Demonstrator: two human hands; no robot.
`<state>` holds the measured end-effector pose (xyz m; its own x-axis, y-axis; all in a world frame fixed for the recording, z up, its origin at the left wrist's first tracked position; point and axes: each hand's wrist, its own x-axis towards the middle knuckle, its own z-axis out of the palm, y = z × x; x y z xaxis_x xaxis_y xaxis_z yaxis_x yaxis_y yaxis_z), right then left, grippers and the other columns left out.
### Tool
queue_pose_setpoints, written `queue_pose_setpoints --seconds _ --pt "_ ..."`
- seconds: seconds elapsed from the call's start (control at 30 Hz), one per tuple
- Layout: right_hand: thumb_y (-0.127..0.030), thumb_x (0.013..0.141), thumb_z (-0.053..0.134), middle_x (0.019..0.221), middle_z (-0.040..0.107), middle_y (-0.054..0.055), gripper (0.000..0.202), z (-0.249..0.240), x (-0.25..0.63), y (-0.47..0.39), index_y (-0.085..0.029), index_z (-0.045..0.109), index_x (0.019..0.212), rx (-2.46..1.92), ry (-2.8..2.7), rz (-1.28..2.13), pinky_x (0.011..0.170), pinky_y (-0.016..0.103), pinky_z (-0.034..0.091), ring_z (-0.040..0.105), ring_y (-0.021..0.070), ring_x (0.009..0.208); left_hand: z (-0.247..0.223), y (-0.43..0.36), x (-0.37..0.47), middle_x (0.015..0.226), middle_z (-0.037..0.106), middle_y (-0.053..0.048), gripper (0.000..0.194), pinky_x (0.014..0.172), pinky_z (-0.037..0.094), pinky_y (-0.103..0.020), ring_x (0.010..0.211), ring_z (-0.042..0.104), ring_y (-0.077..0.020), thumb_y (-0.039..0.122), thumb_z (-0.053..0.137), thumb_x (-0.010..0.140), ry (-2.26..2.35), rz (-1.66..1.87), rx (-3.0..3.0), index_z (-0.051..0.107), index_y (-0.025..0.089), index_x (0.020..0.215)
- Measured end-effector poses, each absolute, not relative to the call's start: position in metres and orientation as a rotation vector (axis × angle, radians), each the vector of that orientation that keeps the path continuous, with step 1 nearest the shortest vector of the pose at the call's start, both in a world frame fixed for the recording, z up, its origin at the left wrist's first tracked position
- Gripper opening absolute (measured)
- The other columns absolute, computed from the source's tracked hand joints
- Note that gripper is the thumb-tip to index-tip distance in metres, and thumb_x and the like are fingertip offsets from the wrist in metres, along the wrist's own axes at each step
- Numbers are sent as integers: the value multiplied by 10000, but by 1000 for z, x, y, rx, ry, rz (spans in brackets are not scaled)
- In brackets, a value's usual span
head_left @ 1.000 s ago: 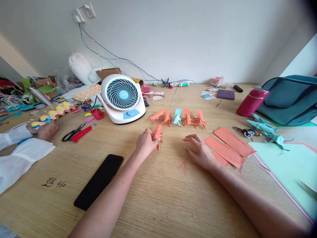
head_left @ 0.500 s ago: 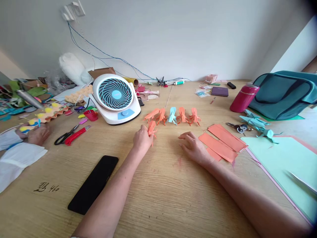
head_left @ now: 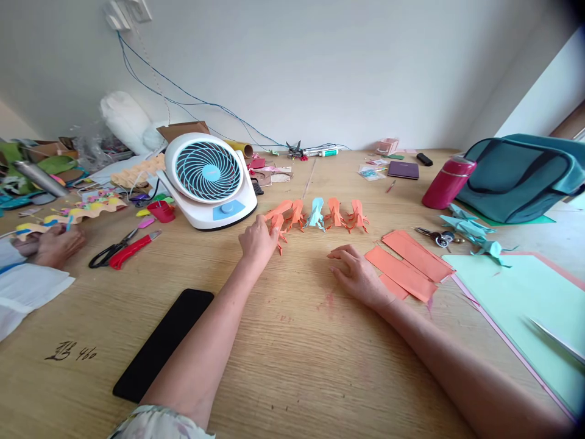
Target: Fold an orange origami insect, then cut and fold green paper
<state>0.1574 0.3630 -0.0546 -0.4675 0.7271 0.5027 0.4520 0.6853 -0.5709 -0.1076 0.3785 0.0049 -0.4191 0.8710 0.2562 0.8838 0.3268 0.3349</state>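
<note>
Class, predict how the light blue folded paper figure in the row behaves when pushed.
The light blue folded paper figure is probably very light, being paper. Its thin legs may bend easily. Splayed like that, it might slide rather than roll.

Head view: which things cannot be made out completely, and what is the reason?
All in the head view:
Front orange paper figure: partly hidden by the left hand.
Black flat object: right side partly covered by the left forearm.
Slim metal tool: cut off by the right edge.

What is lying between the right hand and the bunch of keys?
In the head view, orange paper strips lie between the right hand and the bunch of keys.
</note>
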Motion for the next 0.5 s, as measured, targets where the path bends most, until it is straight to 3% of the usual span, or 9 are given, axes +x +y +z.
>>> queue_pose_setpoints --seconds 0.2,0.37,0.5 --pt "-202 888 551 1111 608 97 203 -55 158 363 -221 623 1077 -914 -2140 476 889 394 519 628 240 1018 0 362 -143 968 759 -85 181 871 488 -375 995 697 -278 206 522 930 -2474 -883 -1735 592 204 1097" --pt "-204 889 545 1092 617 92 188 -53 159 362 -222 621 1060 -924 -2142 451 886 379 528 637 234 1013 -25 355 -146 936 754 -62 129 800 500 -306 876 707 -213 168 542 907 -2403 -1111 -1775 599 207 1016" --pt "-225 908 532 1088 621 86 179 -53 160 361 -230 611 1069 -944 -2147 419 868 372 533 642 229 995 -37 353 -131 927 725 -49 164 816 487 -320 873 677 -213 133 557 885 -2305 -1247 -1783 583 217 1023"
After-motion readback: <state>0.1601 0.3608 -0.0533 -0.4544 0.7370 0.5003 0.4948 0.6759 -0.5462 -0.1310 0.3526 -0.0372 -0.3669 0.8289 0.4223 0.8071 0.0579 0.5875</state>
